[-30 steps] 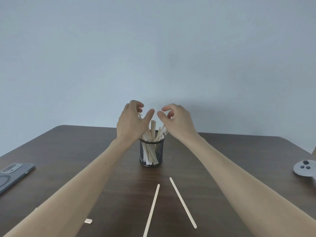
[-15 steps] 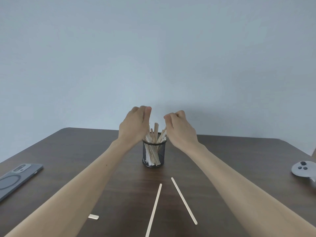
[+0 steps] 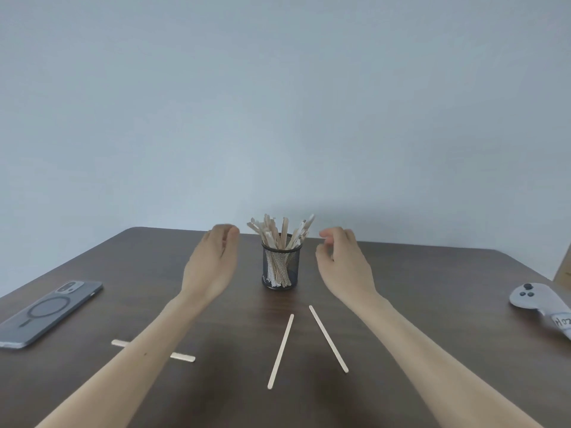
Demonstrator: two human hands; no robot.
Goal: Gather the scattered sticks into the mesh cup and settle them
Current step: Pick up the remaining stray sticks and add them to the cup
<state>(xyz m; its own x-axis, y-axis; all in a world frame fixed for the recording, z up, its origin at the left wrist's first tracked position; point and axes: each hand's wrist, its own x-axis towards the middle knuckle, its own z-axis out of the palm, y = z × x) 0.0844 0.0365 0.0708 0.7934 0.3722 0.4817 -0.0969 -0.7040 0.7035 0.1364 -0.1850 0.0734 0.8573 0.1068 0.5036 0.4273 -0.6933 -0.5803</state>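
A black mesh cup (image 3: pixel 281 267) stands at the middle of the dark table, with several pale wooden sticks (image 3: pixel 279 230) fanning out of its top. My left hand (image 3: pixel 213 264) hovers to the left of the cup, fingers loosely curled, holding nothing. My right hand (image 3: pixel 343 264) hovers to the right of it, also empty with fingers apart. Neither hand touches the cup. Two long sticks lie on the table in front of the cup, one (image 3: pixel 281 350) left and one (image 3: pixel 328 338) right. A third stick (image 3: pixel 183 356) lies partly hidden under my left forearm.
A grey phone (image 3: pixel 46 313) lies face down at the left edge of the brown table (image 3: pixel 432 288). A white game controller (image 3: pixel 534 301) rests at the right edge, with a tan box corner behind it. A plain wall rises beyond the table's far edge.
Both hands have let go of the stick tops, dropped and spread apart to either side of the cup. The camera view has tilted, showing more of the near table.
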